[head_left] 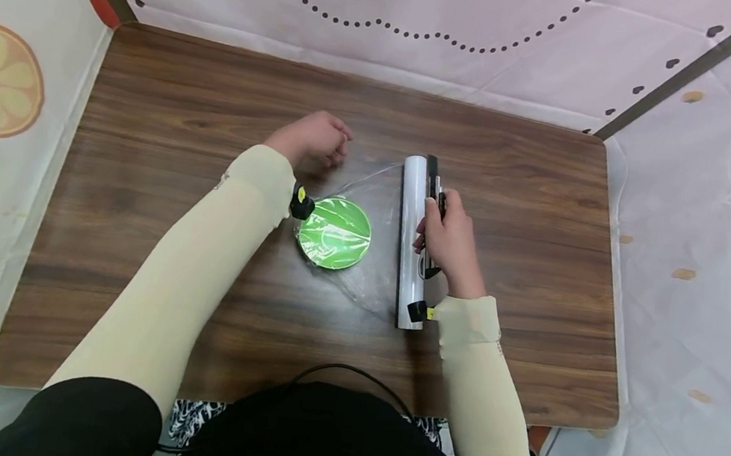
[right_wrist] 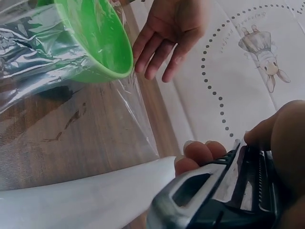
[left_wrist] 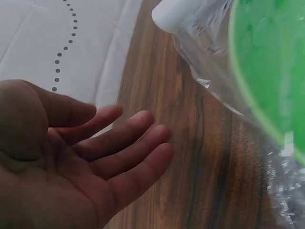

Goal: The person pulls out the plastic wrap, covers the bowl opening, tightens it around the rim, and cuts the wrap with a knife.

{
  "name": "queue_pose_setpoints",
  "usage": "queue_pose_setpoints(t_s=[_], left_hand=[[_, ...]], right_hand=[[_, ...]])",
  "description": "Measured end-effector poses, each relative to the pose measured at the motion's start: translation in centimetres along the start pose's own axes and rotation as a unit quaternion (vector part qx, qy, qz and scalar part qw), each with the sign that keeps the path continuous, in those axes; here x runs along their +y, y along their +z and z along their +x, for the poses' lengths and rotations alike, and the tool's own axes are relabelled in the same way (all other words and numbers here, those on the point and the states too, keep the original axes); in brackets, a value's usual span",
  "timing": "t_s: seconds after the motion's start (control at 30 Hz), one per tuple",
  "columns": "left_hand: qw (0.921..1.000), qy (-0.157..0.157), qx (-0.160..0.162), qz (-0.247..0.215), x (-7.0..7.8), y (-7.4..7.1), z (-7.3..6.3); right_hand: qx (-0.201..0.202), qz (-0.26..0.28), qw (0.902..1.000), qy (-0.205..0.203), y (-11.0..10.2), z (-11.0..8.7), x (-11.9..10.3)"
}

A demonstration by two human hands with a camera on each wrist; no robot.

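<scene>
A green bowl (head_left: 335, 234) stands on the table with clear cling film (head_left: 385, 223) stretched over it. The film runs right to a white roll (head_left: 414, 188), which lies lengthwise away from the body. My right hand (head_left: 453, 242) grips a black and silver utility knife (right_wrist: 221, 193) alongside the roll, its fingertips close to the roll's side. Beyond the bowl, my left hand (head_left: 317, 138) holds nothing; its fingers hang loosely bent with the palm showing in the left wrist view. Crinkled film gathers at the bowl's near side in that view.
The brown wooden table (head_left: 514, 350) has white printed cloth (head_left: 432, 2) along its back and sides. A black cable (head_left: 356, 368) curves over the front edge by the body. Wrist cameras (head_left: 302, 202) are strapped to both sleeves.
</scene>
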State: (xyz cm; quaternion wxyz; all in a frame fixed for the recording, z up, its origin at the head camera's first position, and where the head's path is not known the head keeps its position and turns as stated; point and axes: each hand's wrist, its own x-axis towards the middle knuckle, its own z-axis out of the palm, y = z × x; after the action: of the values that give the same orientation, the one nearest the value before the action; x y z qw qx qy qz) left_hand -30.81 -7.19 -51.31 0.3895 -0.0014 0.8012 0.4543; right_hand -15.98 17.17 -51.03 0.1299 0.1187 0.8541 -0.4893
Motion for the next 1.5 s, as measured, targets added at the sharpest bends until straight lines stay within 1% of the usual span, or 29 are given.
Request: queue_pose_setpoints(t_s=[0.1,0.17,0.27,0.33,0.43,0.53,0.63,0.8,0.87,1.07,1.2,1.33,1.4,1.5], left_hand=[[0.999,0.0,-0.022,0.04,0.4,-0.1,0.5],[0.9969,0.004,-0.036,0.069,0.7,0.0,0.8],[0.9916,0.009,-0.055,0.117,1.3,0.4,1.1],[0.9875,0.006,-0.065,0.144,1.7,0.6,1.4],[0.9811,0.002,-0.078,0.177,2.2,0.9,2.0],[0.9768,0.0,-0.087,0.196,2.5,1.3,2.8],[0.9769,-0.001,-0.092,0.193,2.8,1.7,3.4],[0.98,-0.018,-0.101,0.17,3.3,2.5,3.9],[0.9804,-0.026,-0.103,0.166,3.5,2.7,4.0],[0.9818,-0.036,-0.099,0.158,4.0,3.2,4.3],[0.9804,-0.037,-0.101,0.165,4.0,3.5,4.6],[0.9797,-0.039,-0.102,0.168,3.9,3.9,5.0],[0.9804,-0.04,-0.1,0.165,3.8,4.1,5.2],[0.9791,-0.039,-0.096,0.175,3.6,4.5,5.6]], right_hand=[[-0.002,-0.013,0.9999,0.004,0.1,0.2,-0.2],[-0.005,-0.022,0.9997,0.005,0.3,0.3,-0.3],[-0.011,-0.047,0.9988,0.004,0.5,0.6,-0.4],[-0.012,-0.063,0.9979,0.007,0.6,0.8,-0.5],[-0.011,-0.085,0.9962,0.013,0.8,1.1,-0.6],[-0.016,-0.099,0.9949,0.015,1.0,1.4,-0.7],[-0.026,-0.119,0.9924,0.019,1.2,1.8,-0.8],[-0.041,-0.149,0.9875,0.034,1.7,2.5,-1.0],[-0.041,-0.158,0.9861,0.032,1.9,2.8,-1.1],[-0.029,-0.195,0.9802,0.022,2.7,3.6,-1.1],[-0.015,-0.222,0.9748,0.007,3.2,3.9,-1.0],[-0.005,-0.234,0.9722,0.0,3.3,4.1,-0.9],[-0.006,-0.232,0.9728,0.004,3.4,4.2,-0.9],[-0.009,-0.229,0.9732,0.008,3.4,4.4,-0.8]])
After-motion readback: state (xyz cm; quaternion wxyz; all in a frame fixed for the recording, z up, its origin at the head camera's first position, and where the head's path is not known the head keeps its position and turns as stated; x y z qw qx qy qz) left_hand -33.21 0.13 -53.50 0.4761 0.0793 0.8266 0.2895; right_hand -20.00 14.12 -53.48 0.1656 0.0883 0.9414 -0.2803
